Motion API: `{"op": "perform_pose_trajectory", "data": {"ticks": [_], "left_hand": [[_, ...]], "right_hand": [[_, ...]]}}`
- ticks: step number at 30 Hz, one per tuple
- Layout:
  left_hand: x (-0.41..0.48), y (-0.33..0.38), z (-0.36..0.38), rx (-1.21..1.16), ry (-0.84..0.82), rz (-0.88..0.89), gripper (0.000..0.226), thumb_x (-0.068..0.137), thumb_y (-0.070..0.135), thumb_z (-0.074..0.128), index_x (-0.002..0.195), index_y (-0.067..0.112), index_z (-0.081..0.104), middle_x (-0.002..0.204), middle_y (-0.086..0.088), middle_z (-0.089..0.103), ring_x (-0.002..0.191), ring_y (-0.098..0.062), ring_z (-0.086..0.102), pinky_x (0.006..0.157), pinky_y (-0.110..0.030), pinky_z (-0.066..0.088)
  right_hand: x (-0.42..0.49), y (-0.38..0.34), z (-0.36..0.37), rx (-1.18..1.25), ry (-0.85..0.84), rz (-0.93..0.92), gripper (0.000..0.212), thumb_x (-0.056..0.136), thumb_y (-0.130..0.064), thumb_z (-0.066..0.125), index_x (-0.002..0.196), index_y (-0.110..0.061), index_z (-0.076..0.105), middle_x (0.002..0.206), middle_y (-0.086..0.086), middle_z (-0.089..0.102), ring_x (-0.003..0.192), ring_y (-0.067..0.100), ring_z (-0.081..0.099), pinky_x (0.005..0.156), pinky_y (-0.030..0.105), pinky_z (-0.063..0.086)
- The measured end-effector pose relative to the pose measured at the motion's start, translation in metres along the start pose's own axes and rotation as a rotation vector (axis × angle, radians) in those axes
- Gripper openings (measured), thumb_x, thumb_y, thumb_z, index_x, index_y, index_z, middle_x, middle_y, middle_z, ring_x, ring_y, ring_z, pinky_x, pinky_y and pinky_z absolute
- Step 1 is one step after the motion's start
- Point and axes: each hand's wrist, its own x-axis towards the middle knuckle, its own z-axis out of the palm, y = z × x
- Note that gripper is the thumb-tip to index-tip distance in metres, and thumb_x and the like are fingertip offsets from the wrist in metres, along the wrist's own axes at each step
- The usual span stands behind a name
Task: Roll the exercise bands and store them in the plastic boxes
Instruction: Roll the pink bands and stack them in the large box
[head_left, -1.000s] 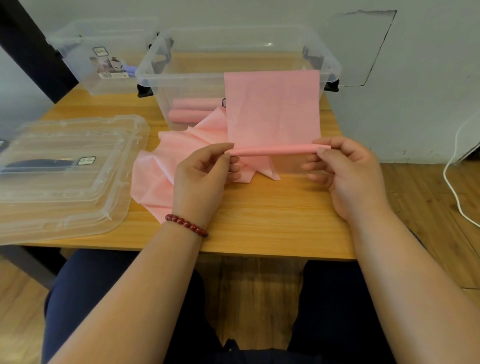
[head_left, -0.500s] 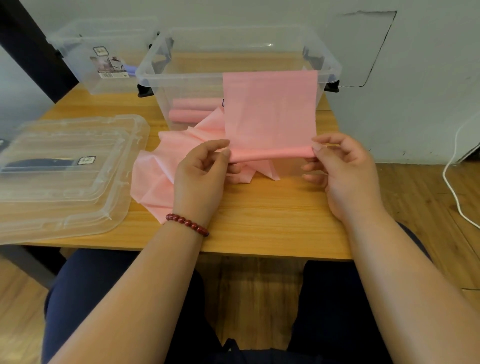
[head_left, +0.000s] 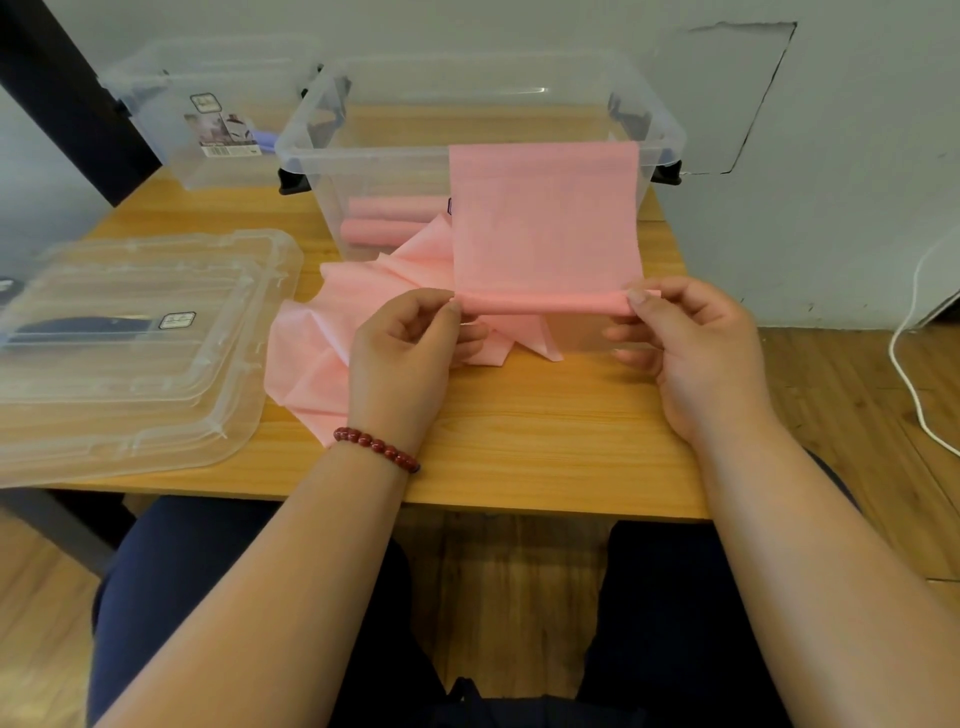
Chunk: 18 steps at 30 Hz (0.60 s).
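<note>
While left hand (head_left: 402, 358) and right hand (head_left: 696, 358) pinch the pink band (head_left: 543, 223) roll, raised sheet screening far clear box (head_left: 374, 150), stacked lids (head_left: 130, 364) left.

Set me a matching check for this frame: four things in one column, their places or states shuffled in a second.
Things
1. half-rolled band
2. finished rolls
3. clear lids
4. bead bracelet

Places or states
a. round the left wrist
b. inside the near box
c. pinched at its ends by the left hand and right hand
d. stacked at the left of the table

Pairs: 1-c, 2-b, 3-d, 4-a
</note>
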Motion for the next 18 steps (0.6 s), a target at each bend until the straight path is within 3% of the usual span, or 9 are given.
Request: {"op": "perform_pose_trajectory", "data": {"ticks": [7,10,14,18], "left_hand": [[0.0021,-0.0028,-0.0032,0.048,0.0,0.031,0.021,0.095,0.002,0.052,0.097,0.017,0.067,0.072,-0.002,0.071,0.077,-0.021,0.073,0.069,-0.03,0.059],[0.001,-0.0025,-0.0034,0.056,0.004,0.033,0.019,0.094,0.004,0.054,0.098,0.014,0.07,0.074,-0.003,0.072,0.075,-0.019,0.072,0.068,-0.026,0.057],[-0.0006,-0.0013,-0.0022,0.047,0.008,0.037,0.017,0.093,0.002,0.056,0.099,0.01,0.069,0.071,0.001,0.071,0.072,-0.015,0.071,0.065,-0.021,0.055],[-0.0007,-0.0008,-0.0023,0.04,0.009,0.037,0.012,0.094,0.006,0.057,0.095,0.009,0.069,0.069,0.002,0.07,0.07,-0.015,0.07,0.063,-0.021,0.055]], "right_hand": [[0.0007,0.0004,-0.0021,0.001,-0.035,-0.028,0.006,0.091,-0.018,0.064,0.094,-0.019,0.069,0.072,-0.002,0.069,0.065,0.013,0.066,0.051,0.019,0.05],[0.0,-0.0008,-0.0028,0.026,-0.058,0.012,0.01,0.091,-0.013,0.062,0.097,-0.016,0.07,0.078,0.003,0.069,0.069,0.014,0.067,0.053,0.02,0.051],[-0.0007,-0.001,-0.0026,-0.001,-0.029,0.002,0.007,0.092,-0.015,0.062,0.092,-0.016,0.069,0.07,-0.002,0.069,0.064,0.013,0.067,0.053,0.02,0.051],[-0.0023,-0.0017,-0.0006,0.004,-0.009,0.008,0.007,0.092,-0.019,0.063,0.091,-0.018,0.07,0.086,0.001,0.073,0.075,0.018,0.073,0.053,0.02,0.053]]}}
